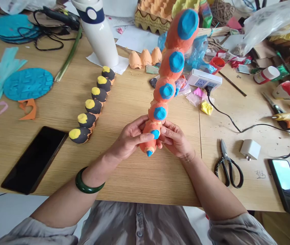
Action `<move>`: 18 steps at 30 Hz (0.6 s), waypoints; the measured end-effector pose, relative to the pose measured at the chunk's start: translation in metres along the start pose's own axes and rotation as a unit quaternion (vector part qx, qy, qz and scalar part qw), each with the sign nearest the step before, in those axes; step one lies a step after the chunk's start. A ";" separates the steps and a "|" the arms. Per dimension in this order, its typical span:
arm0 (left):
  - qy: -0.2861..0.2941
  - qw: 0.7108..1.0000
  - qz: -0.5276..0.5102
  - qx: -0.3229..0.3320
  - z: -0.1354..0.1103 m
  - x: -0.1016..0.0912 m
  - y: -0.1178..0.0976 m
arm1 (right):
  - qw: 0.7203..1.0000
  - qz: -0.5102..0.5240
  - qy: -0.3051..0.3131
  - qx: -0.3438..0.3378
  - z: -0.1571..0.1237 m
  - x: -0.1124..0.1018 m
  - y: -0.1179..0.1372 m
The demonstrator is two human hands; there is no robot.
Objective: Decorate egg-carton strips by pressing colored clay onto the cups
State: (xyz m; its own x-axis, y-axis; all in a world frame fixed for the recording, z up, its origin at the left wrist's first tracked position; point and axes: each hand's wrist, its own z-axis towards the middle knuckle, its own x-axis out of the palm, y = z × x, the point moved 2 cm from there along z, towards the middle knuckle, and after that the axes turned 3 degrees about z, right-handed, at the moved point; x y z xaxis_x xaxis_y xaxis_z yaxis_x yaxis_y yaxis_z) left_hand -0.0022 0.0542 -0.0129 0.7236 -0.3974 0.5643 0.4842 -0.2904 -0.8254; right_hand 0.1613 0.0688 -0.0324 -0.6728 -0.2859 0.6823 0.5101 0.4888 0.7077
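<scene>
A white bottle [99, 37] stands on the table [140, 177]. Just right of it sit three egg cups [145, 58]. Below it runs a black-and-yellow row [94, 106], left a blue disc [28, 83], farther right a power strip [204, 79] and scissors [227, 165].

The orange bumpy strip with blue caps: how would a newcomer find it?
On the wooden table, look near the front edge. There the left hand and right hand hold the orange strip by its lower end. Its caps are blue; the black row lying beside it has yellow caps.
</scene>
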 end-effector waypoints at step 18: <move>0.019 0.999 -0.017 -0.019 0.000 -0.001 0.000 | 1.000 0.000 0.014 -0.008 0.000 0.002 0.000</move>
State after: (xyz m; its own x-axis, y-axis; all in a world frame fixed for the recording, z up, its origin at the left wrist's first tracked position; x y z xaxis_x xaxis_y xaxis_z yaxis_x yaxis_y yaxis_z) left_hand -0.0028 0.0544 -0.0133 0.6877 -0.4188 0.5930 0.4889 -0.3367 -0.8047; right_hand 0.1599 0.0683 -0.0314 -0.6580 -0.3084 0.6870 0.5192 0.4751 0.7105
